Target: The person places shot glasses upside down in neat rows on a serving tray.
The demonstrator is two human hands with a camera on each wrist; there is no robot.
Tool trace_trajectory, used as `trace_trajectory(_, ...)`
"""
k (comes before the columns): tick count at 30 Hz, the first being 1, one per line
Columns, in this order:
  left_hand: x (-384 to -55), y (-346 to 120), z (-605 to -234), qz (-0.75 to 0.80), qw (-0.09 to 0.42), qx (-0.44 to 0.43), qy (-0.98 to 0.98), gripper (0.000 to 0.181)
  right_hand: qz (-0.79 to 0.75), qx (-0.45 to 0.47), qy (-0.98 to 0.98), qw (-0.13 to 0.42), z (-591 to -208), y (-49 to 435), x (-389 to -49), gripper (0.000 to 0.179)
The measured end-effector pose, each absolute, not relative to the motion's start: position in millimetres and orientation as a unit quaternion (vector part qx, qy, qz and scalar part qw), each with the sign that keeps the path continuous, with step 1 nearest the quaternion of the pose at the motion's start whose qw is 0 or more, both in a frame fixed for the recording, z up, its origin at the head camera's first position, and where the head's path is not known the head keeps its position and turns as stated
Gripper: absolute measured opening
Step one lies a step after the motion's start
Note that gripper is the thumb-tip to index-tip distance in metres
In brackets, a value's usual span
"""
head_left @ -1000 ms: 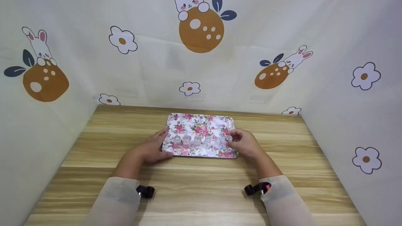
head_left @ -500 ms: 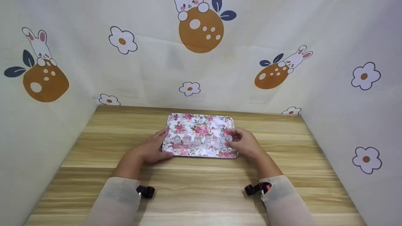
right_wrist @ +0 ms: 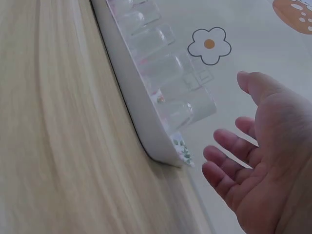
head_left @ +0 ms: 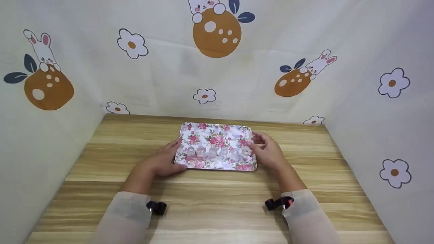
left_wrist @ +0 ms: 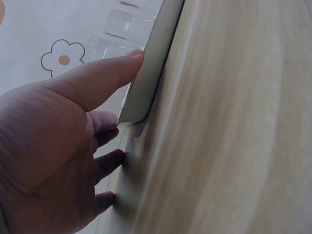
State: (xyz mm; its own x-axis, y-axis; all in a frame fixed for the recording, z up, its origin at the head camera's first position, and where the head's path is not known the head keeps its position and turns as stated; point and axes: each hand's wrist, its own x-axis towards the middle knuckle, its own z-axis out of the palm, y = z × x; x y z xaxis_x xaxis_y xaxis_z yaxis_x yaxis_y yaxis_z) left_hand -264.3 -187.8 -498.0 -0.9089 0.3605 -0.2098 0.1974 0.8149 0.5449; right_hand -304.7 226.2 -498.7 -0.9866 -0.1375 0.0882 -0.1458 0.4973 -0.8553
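Note:
A white floral tray (head_left: 222,162) lies on the wooden table in the head view. Across its near half stands a row of several small clear containers, the rightmost container (head_left: 245,153) closest to my right hand. My left hand (head_left: 165,161) holds the tray's near left corner, thumb on the front rim and fingers along the left side. In the left wrist view the thumb (left_wrist: 114,73) presses on the rim. Beside the tray's right edge is my right hand (head_left: 269,152), fingers loosely spread and holding nothing. The right wrist view shows a gap between those fingers (right_wrist: 229,146) and the end container (right_wrist: 197,105).
The wooden table (head_left: 213,203) surrounds the tray on all sides. Pale cloth walls (head_left: 162,78) printed with rabbits, oranges and flowers rise behind it and at both sides. A black wrist camera (head_left: 157,207) sits on each cuff.
My right hand has let go of the rightmost clear container and drawn back to the right, off the tray's surface. The container stays in the row. My left hand has not moved.

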Motion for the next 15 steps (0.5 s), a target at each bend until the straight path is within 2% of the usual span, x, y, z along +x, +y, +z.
trace_trajectory(7,-265,-187,-500,0.266,0.139,0.145,0.943,0.108,0.397,0.087,-0.913,0.013,-501,237,-308,0.082)
trace_trajectory(15,-268,-188,-501,0.245,0.061,0.105,0.962,0.11,0.323,0.079,-0.943,0.016,-498,244,-308,0.085)
